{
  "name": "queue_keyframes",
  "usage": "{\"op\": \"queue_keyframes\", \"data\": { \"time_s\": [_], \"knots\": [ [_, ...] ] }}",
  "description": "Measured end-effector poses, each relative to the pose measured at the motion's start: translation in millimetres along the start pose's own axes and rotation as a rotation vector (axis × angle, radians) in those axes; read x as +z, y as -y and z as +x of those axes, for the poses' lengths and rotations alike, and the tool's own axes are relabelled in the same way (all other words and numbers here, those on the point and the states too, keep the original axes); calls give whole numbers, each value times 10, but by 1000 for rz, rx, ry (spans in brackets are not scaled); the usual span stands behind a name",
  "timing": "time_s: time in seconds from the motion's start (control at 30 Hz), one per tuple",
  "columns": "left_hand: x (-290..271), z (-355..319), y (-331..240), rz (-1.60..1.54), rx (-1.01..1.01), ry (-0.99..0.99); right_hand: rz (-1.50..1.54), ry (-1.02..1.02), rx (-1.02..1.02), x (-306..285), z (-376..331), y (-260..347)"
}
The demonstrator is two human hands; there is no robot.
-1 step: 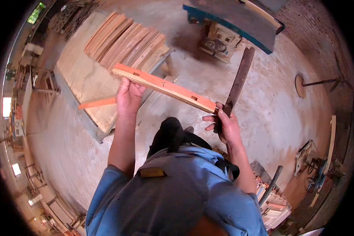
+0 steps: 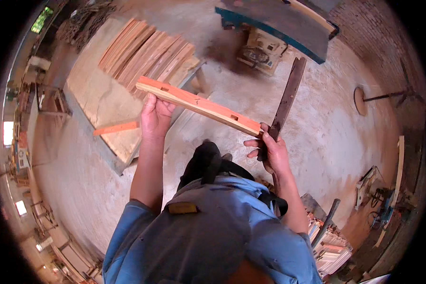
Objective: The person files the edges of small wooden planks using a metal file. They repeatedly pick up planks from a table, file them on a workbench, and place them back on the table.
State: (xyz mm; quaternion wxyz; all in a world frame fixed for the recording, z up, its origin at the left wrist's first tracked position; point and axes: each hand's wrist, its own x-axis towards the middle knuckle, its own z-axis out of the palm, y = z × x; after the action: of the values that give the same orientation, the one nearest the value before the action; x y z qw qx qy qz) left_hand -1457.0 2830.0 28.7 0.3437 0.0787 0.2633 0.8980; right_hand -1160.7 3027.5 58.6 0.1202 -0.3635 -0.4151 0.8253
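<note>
Left hand (image 2: 155,118) closed round one end of reddish wooden slat (image 2: 199,105) (two small slots in its face), slat held level above concrete floor (image 2: 326,137), far end touching right hand (image 2: 270,152), whose fingers wrap dark flat bar (image 2: 287,99) pointing up.

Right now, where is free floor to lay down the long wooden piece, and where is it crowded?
Bare concrete floor lies right of the dark bar, toward the round stand. More lies left of the left hand, below the wooden platform. Crowded: stacked planks and machine.
</note>
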Motion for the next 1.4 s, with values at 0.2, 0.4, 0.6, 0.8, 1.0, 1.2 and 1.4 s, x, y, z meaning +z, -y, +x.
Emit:
{"op": "queue_keyframes", "data": {
  "time_s": [0.2,0.4,0.6,0.8,1.0,1.2,1.4],
  "knots": [
    [508,682,656,12,-126,142,170,-102,-111,-504,130,309],
    [967,1447,1355,27,-219,201,225,-245,-142,-868,340,811],
    [1719,2103,1782,187,-259,170,213,-334,-186,-1227,662,1209],
    [2172,2376,2179,322,-349,250,272,-399,-308,-1440,939,1504],
    [2395,2445,2791,365,-458,87,66,-471,-367,-1898,1199,1728],
    [2744,2701,3365,354,-378,74,-365,-361,-468,-2613,1586,2119],
    [3126,2968,4062,314,-353,-57,-466,-293,-554,-3364,1851,2715]
  ]
}}
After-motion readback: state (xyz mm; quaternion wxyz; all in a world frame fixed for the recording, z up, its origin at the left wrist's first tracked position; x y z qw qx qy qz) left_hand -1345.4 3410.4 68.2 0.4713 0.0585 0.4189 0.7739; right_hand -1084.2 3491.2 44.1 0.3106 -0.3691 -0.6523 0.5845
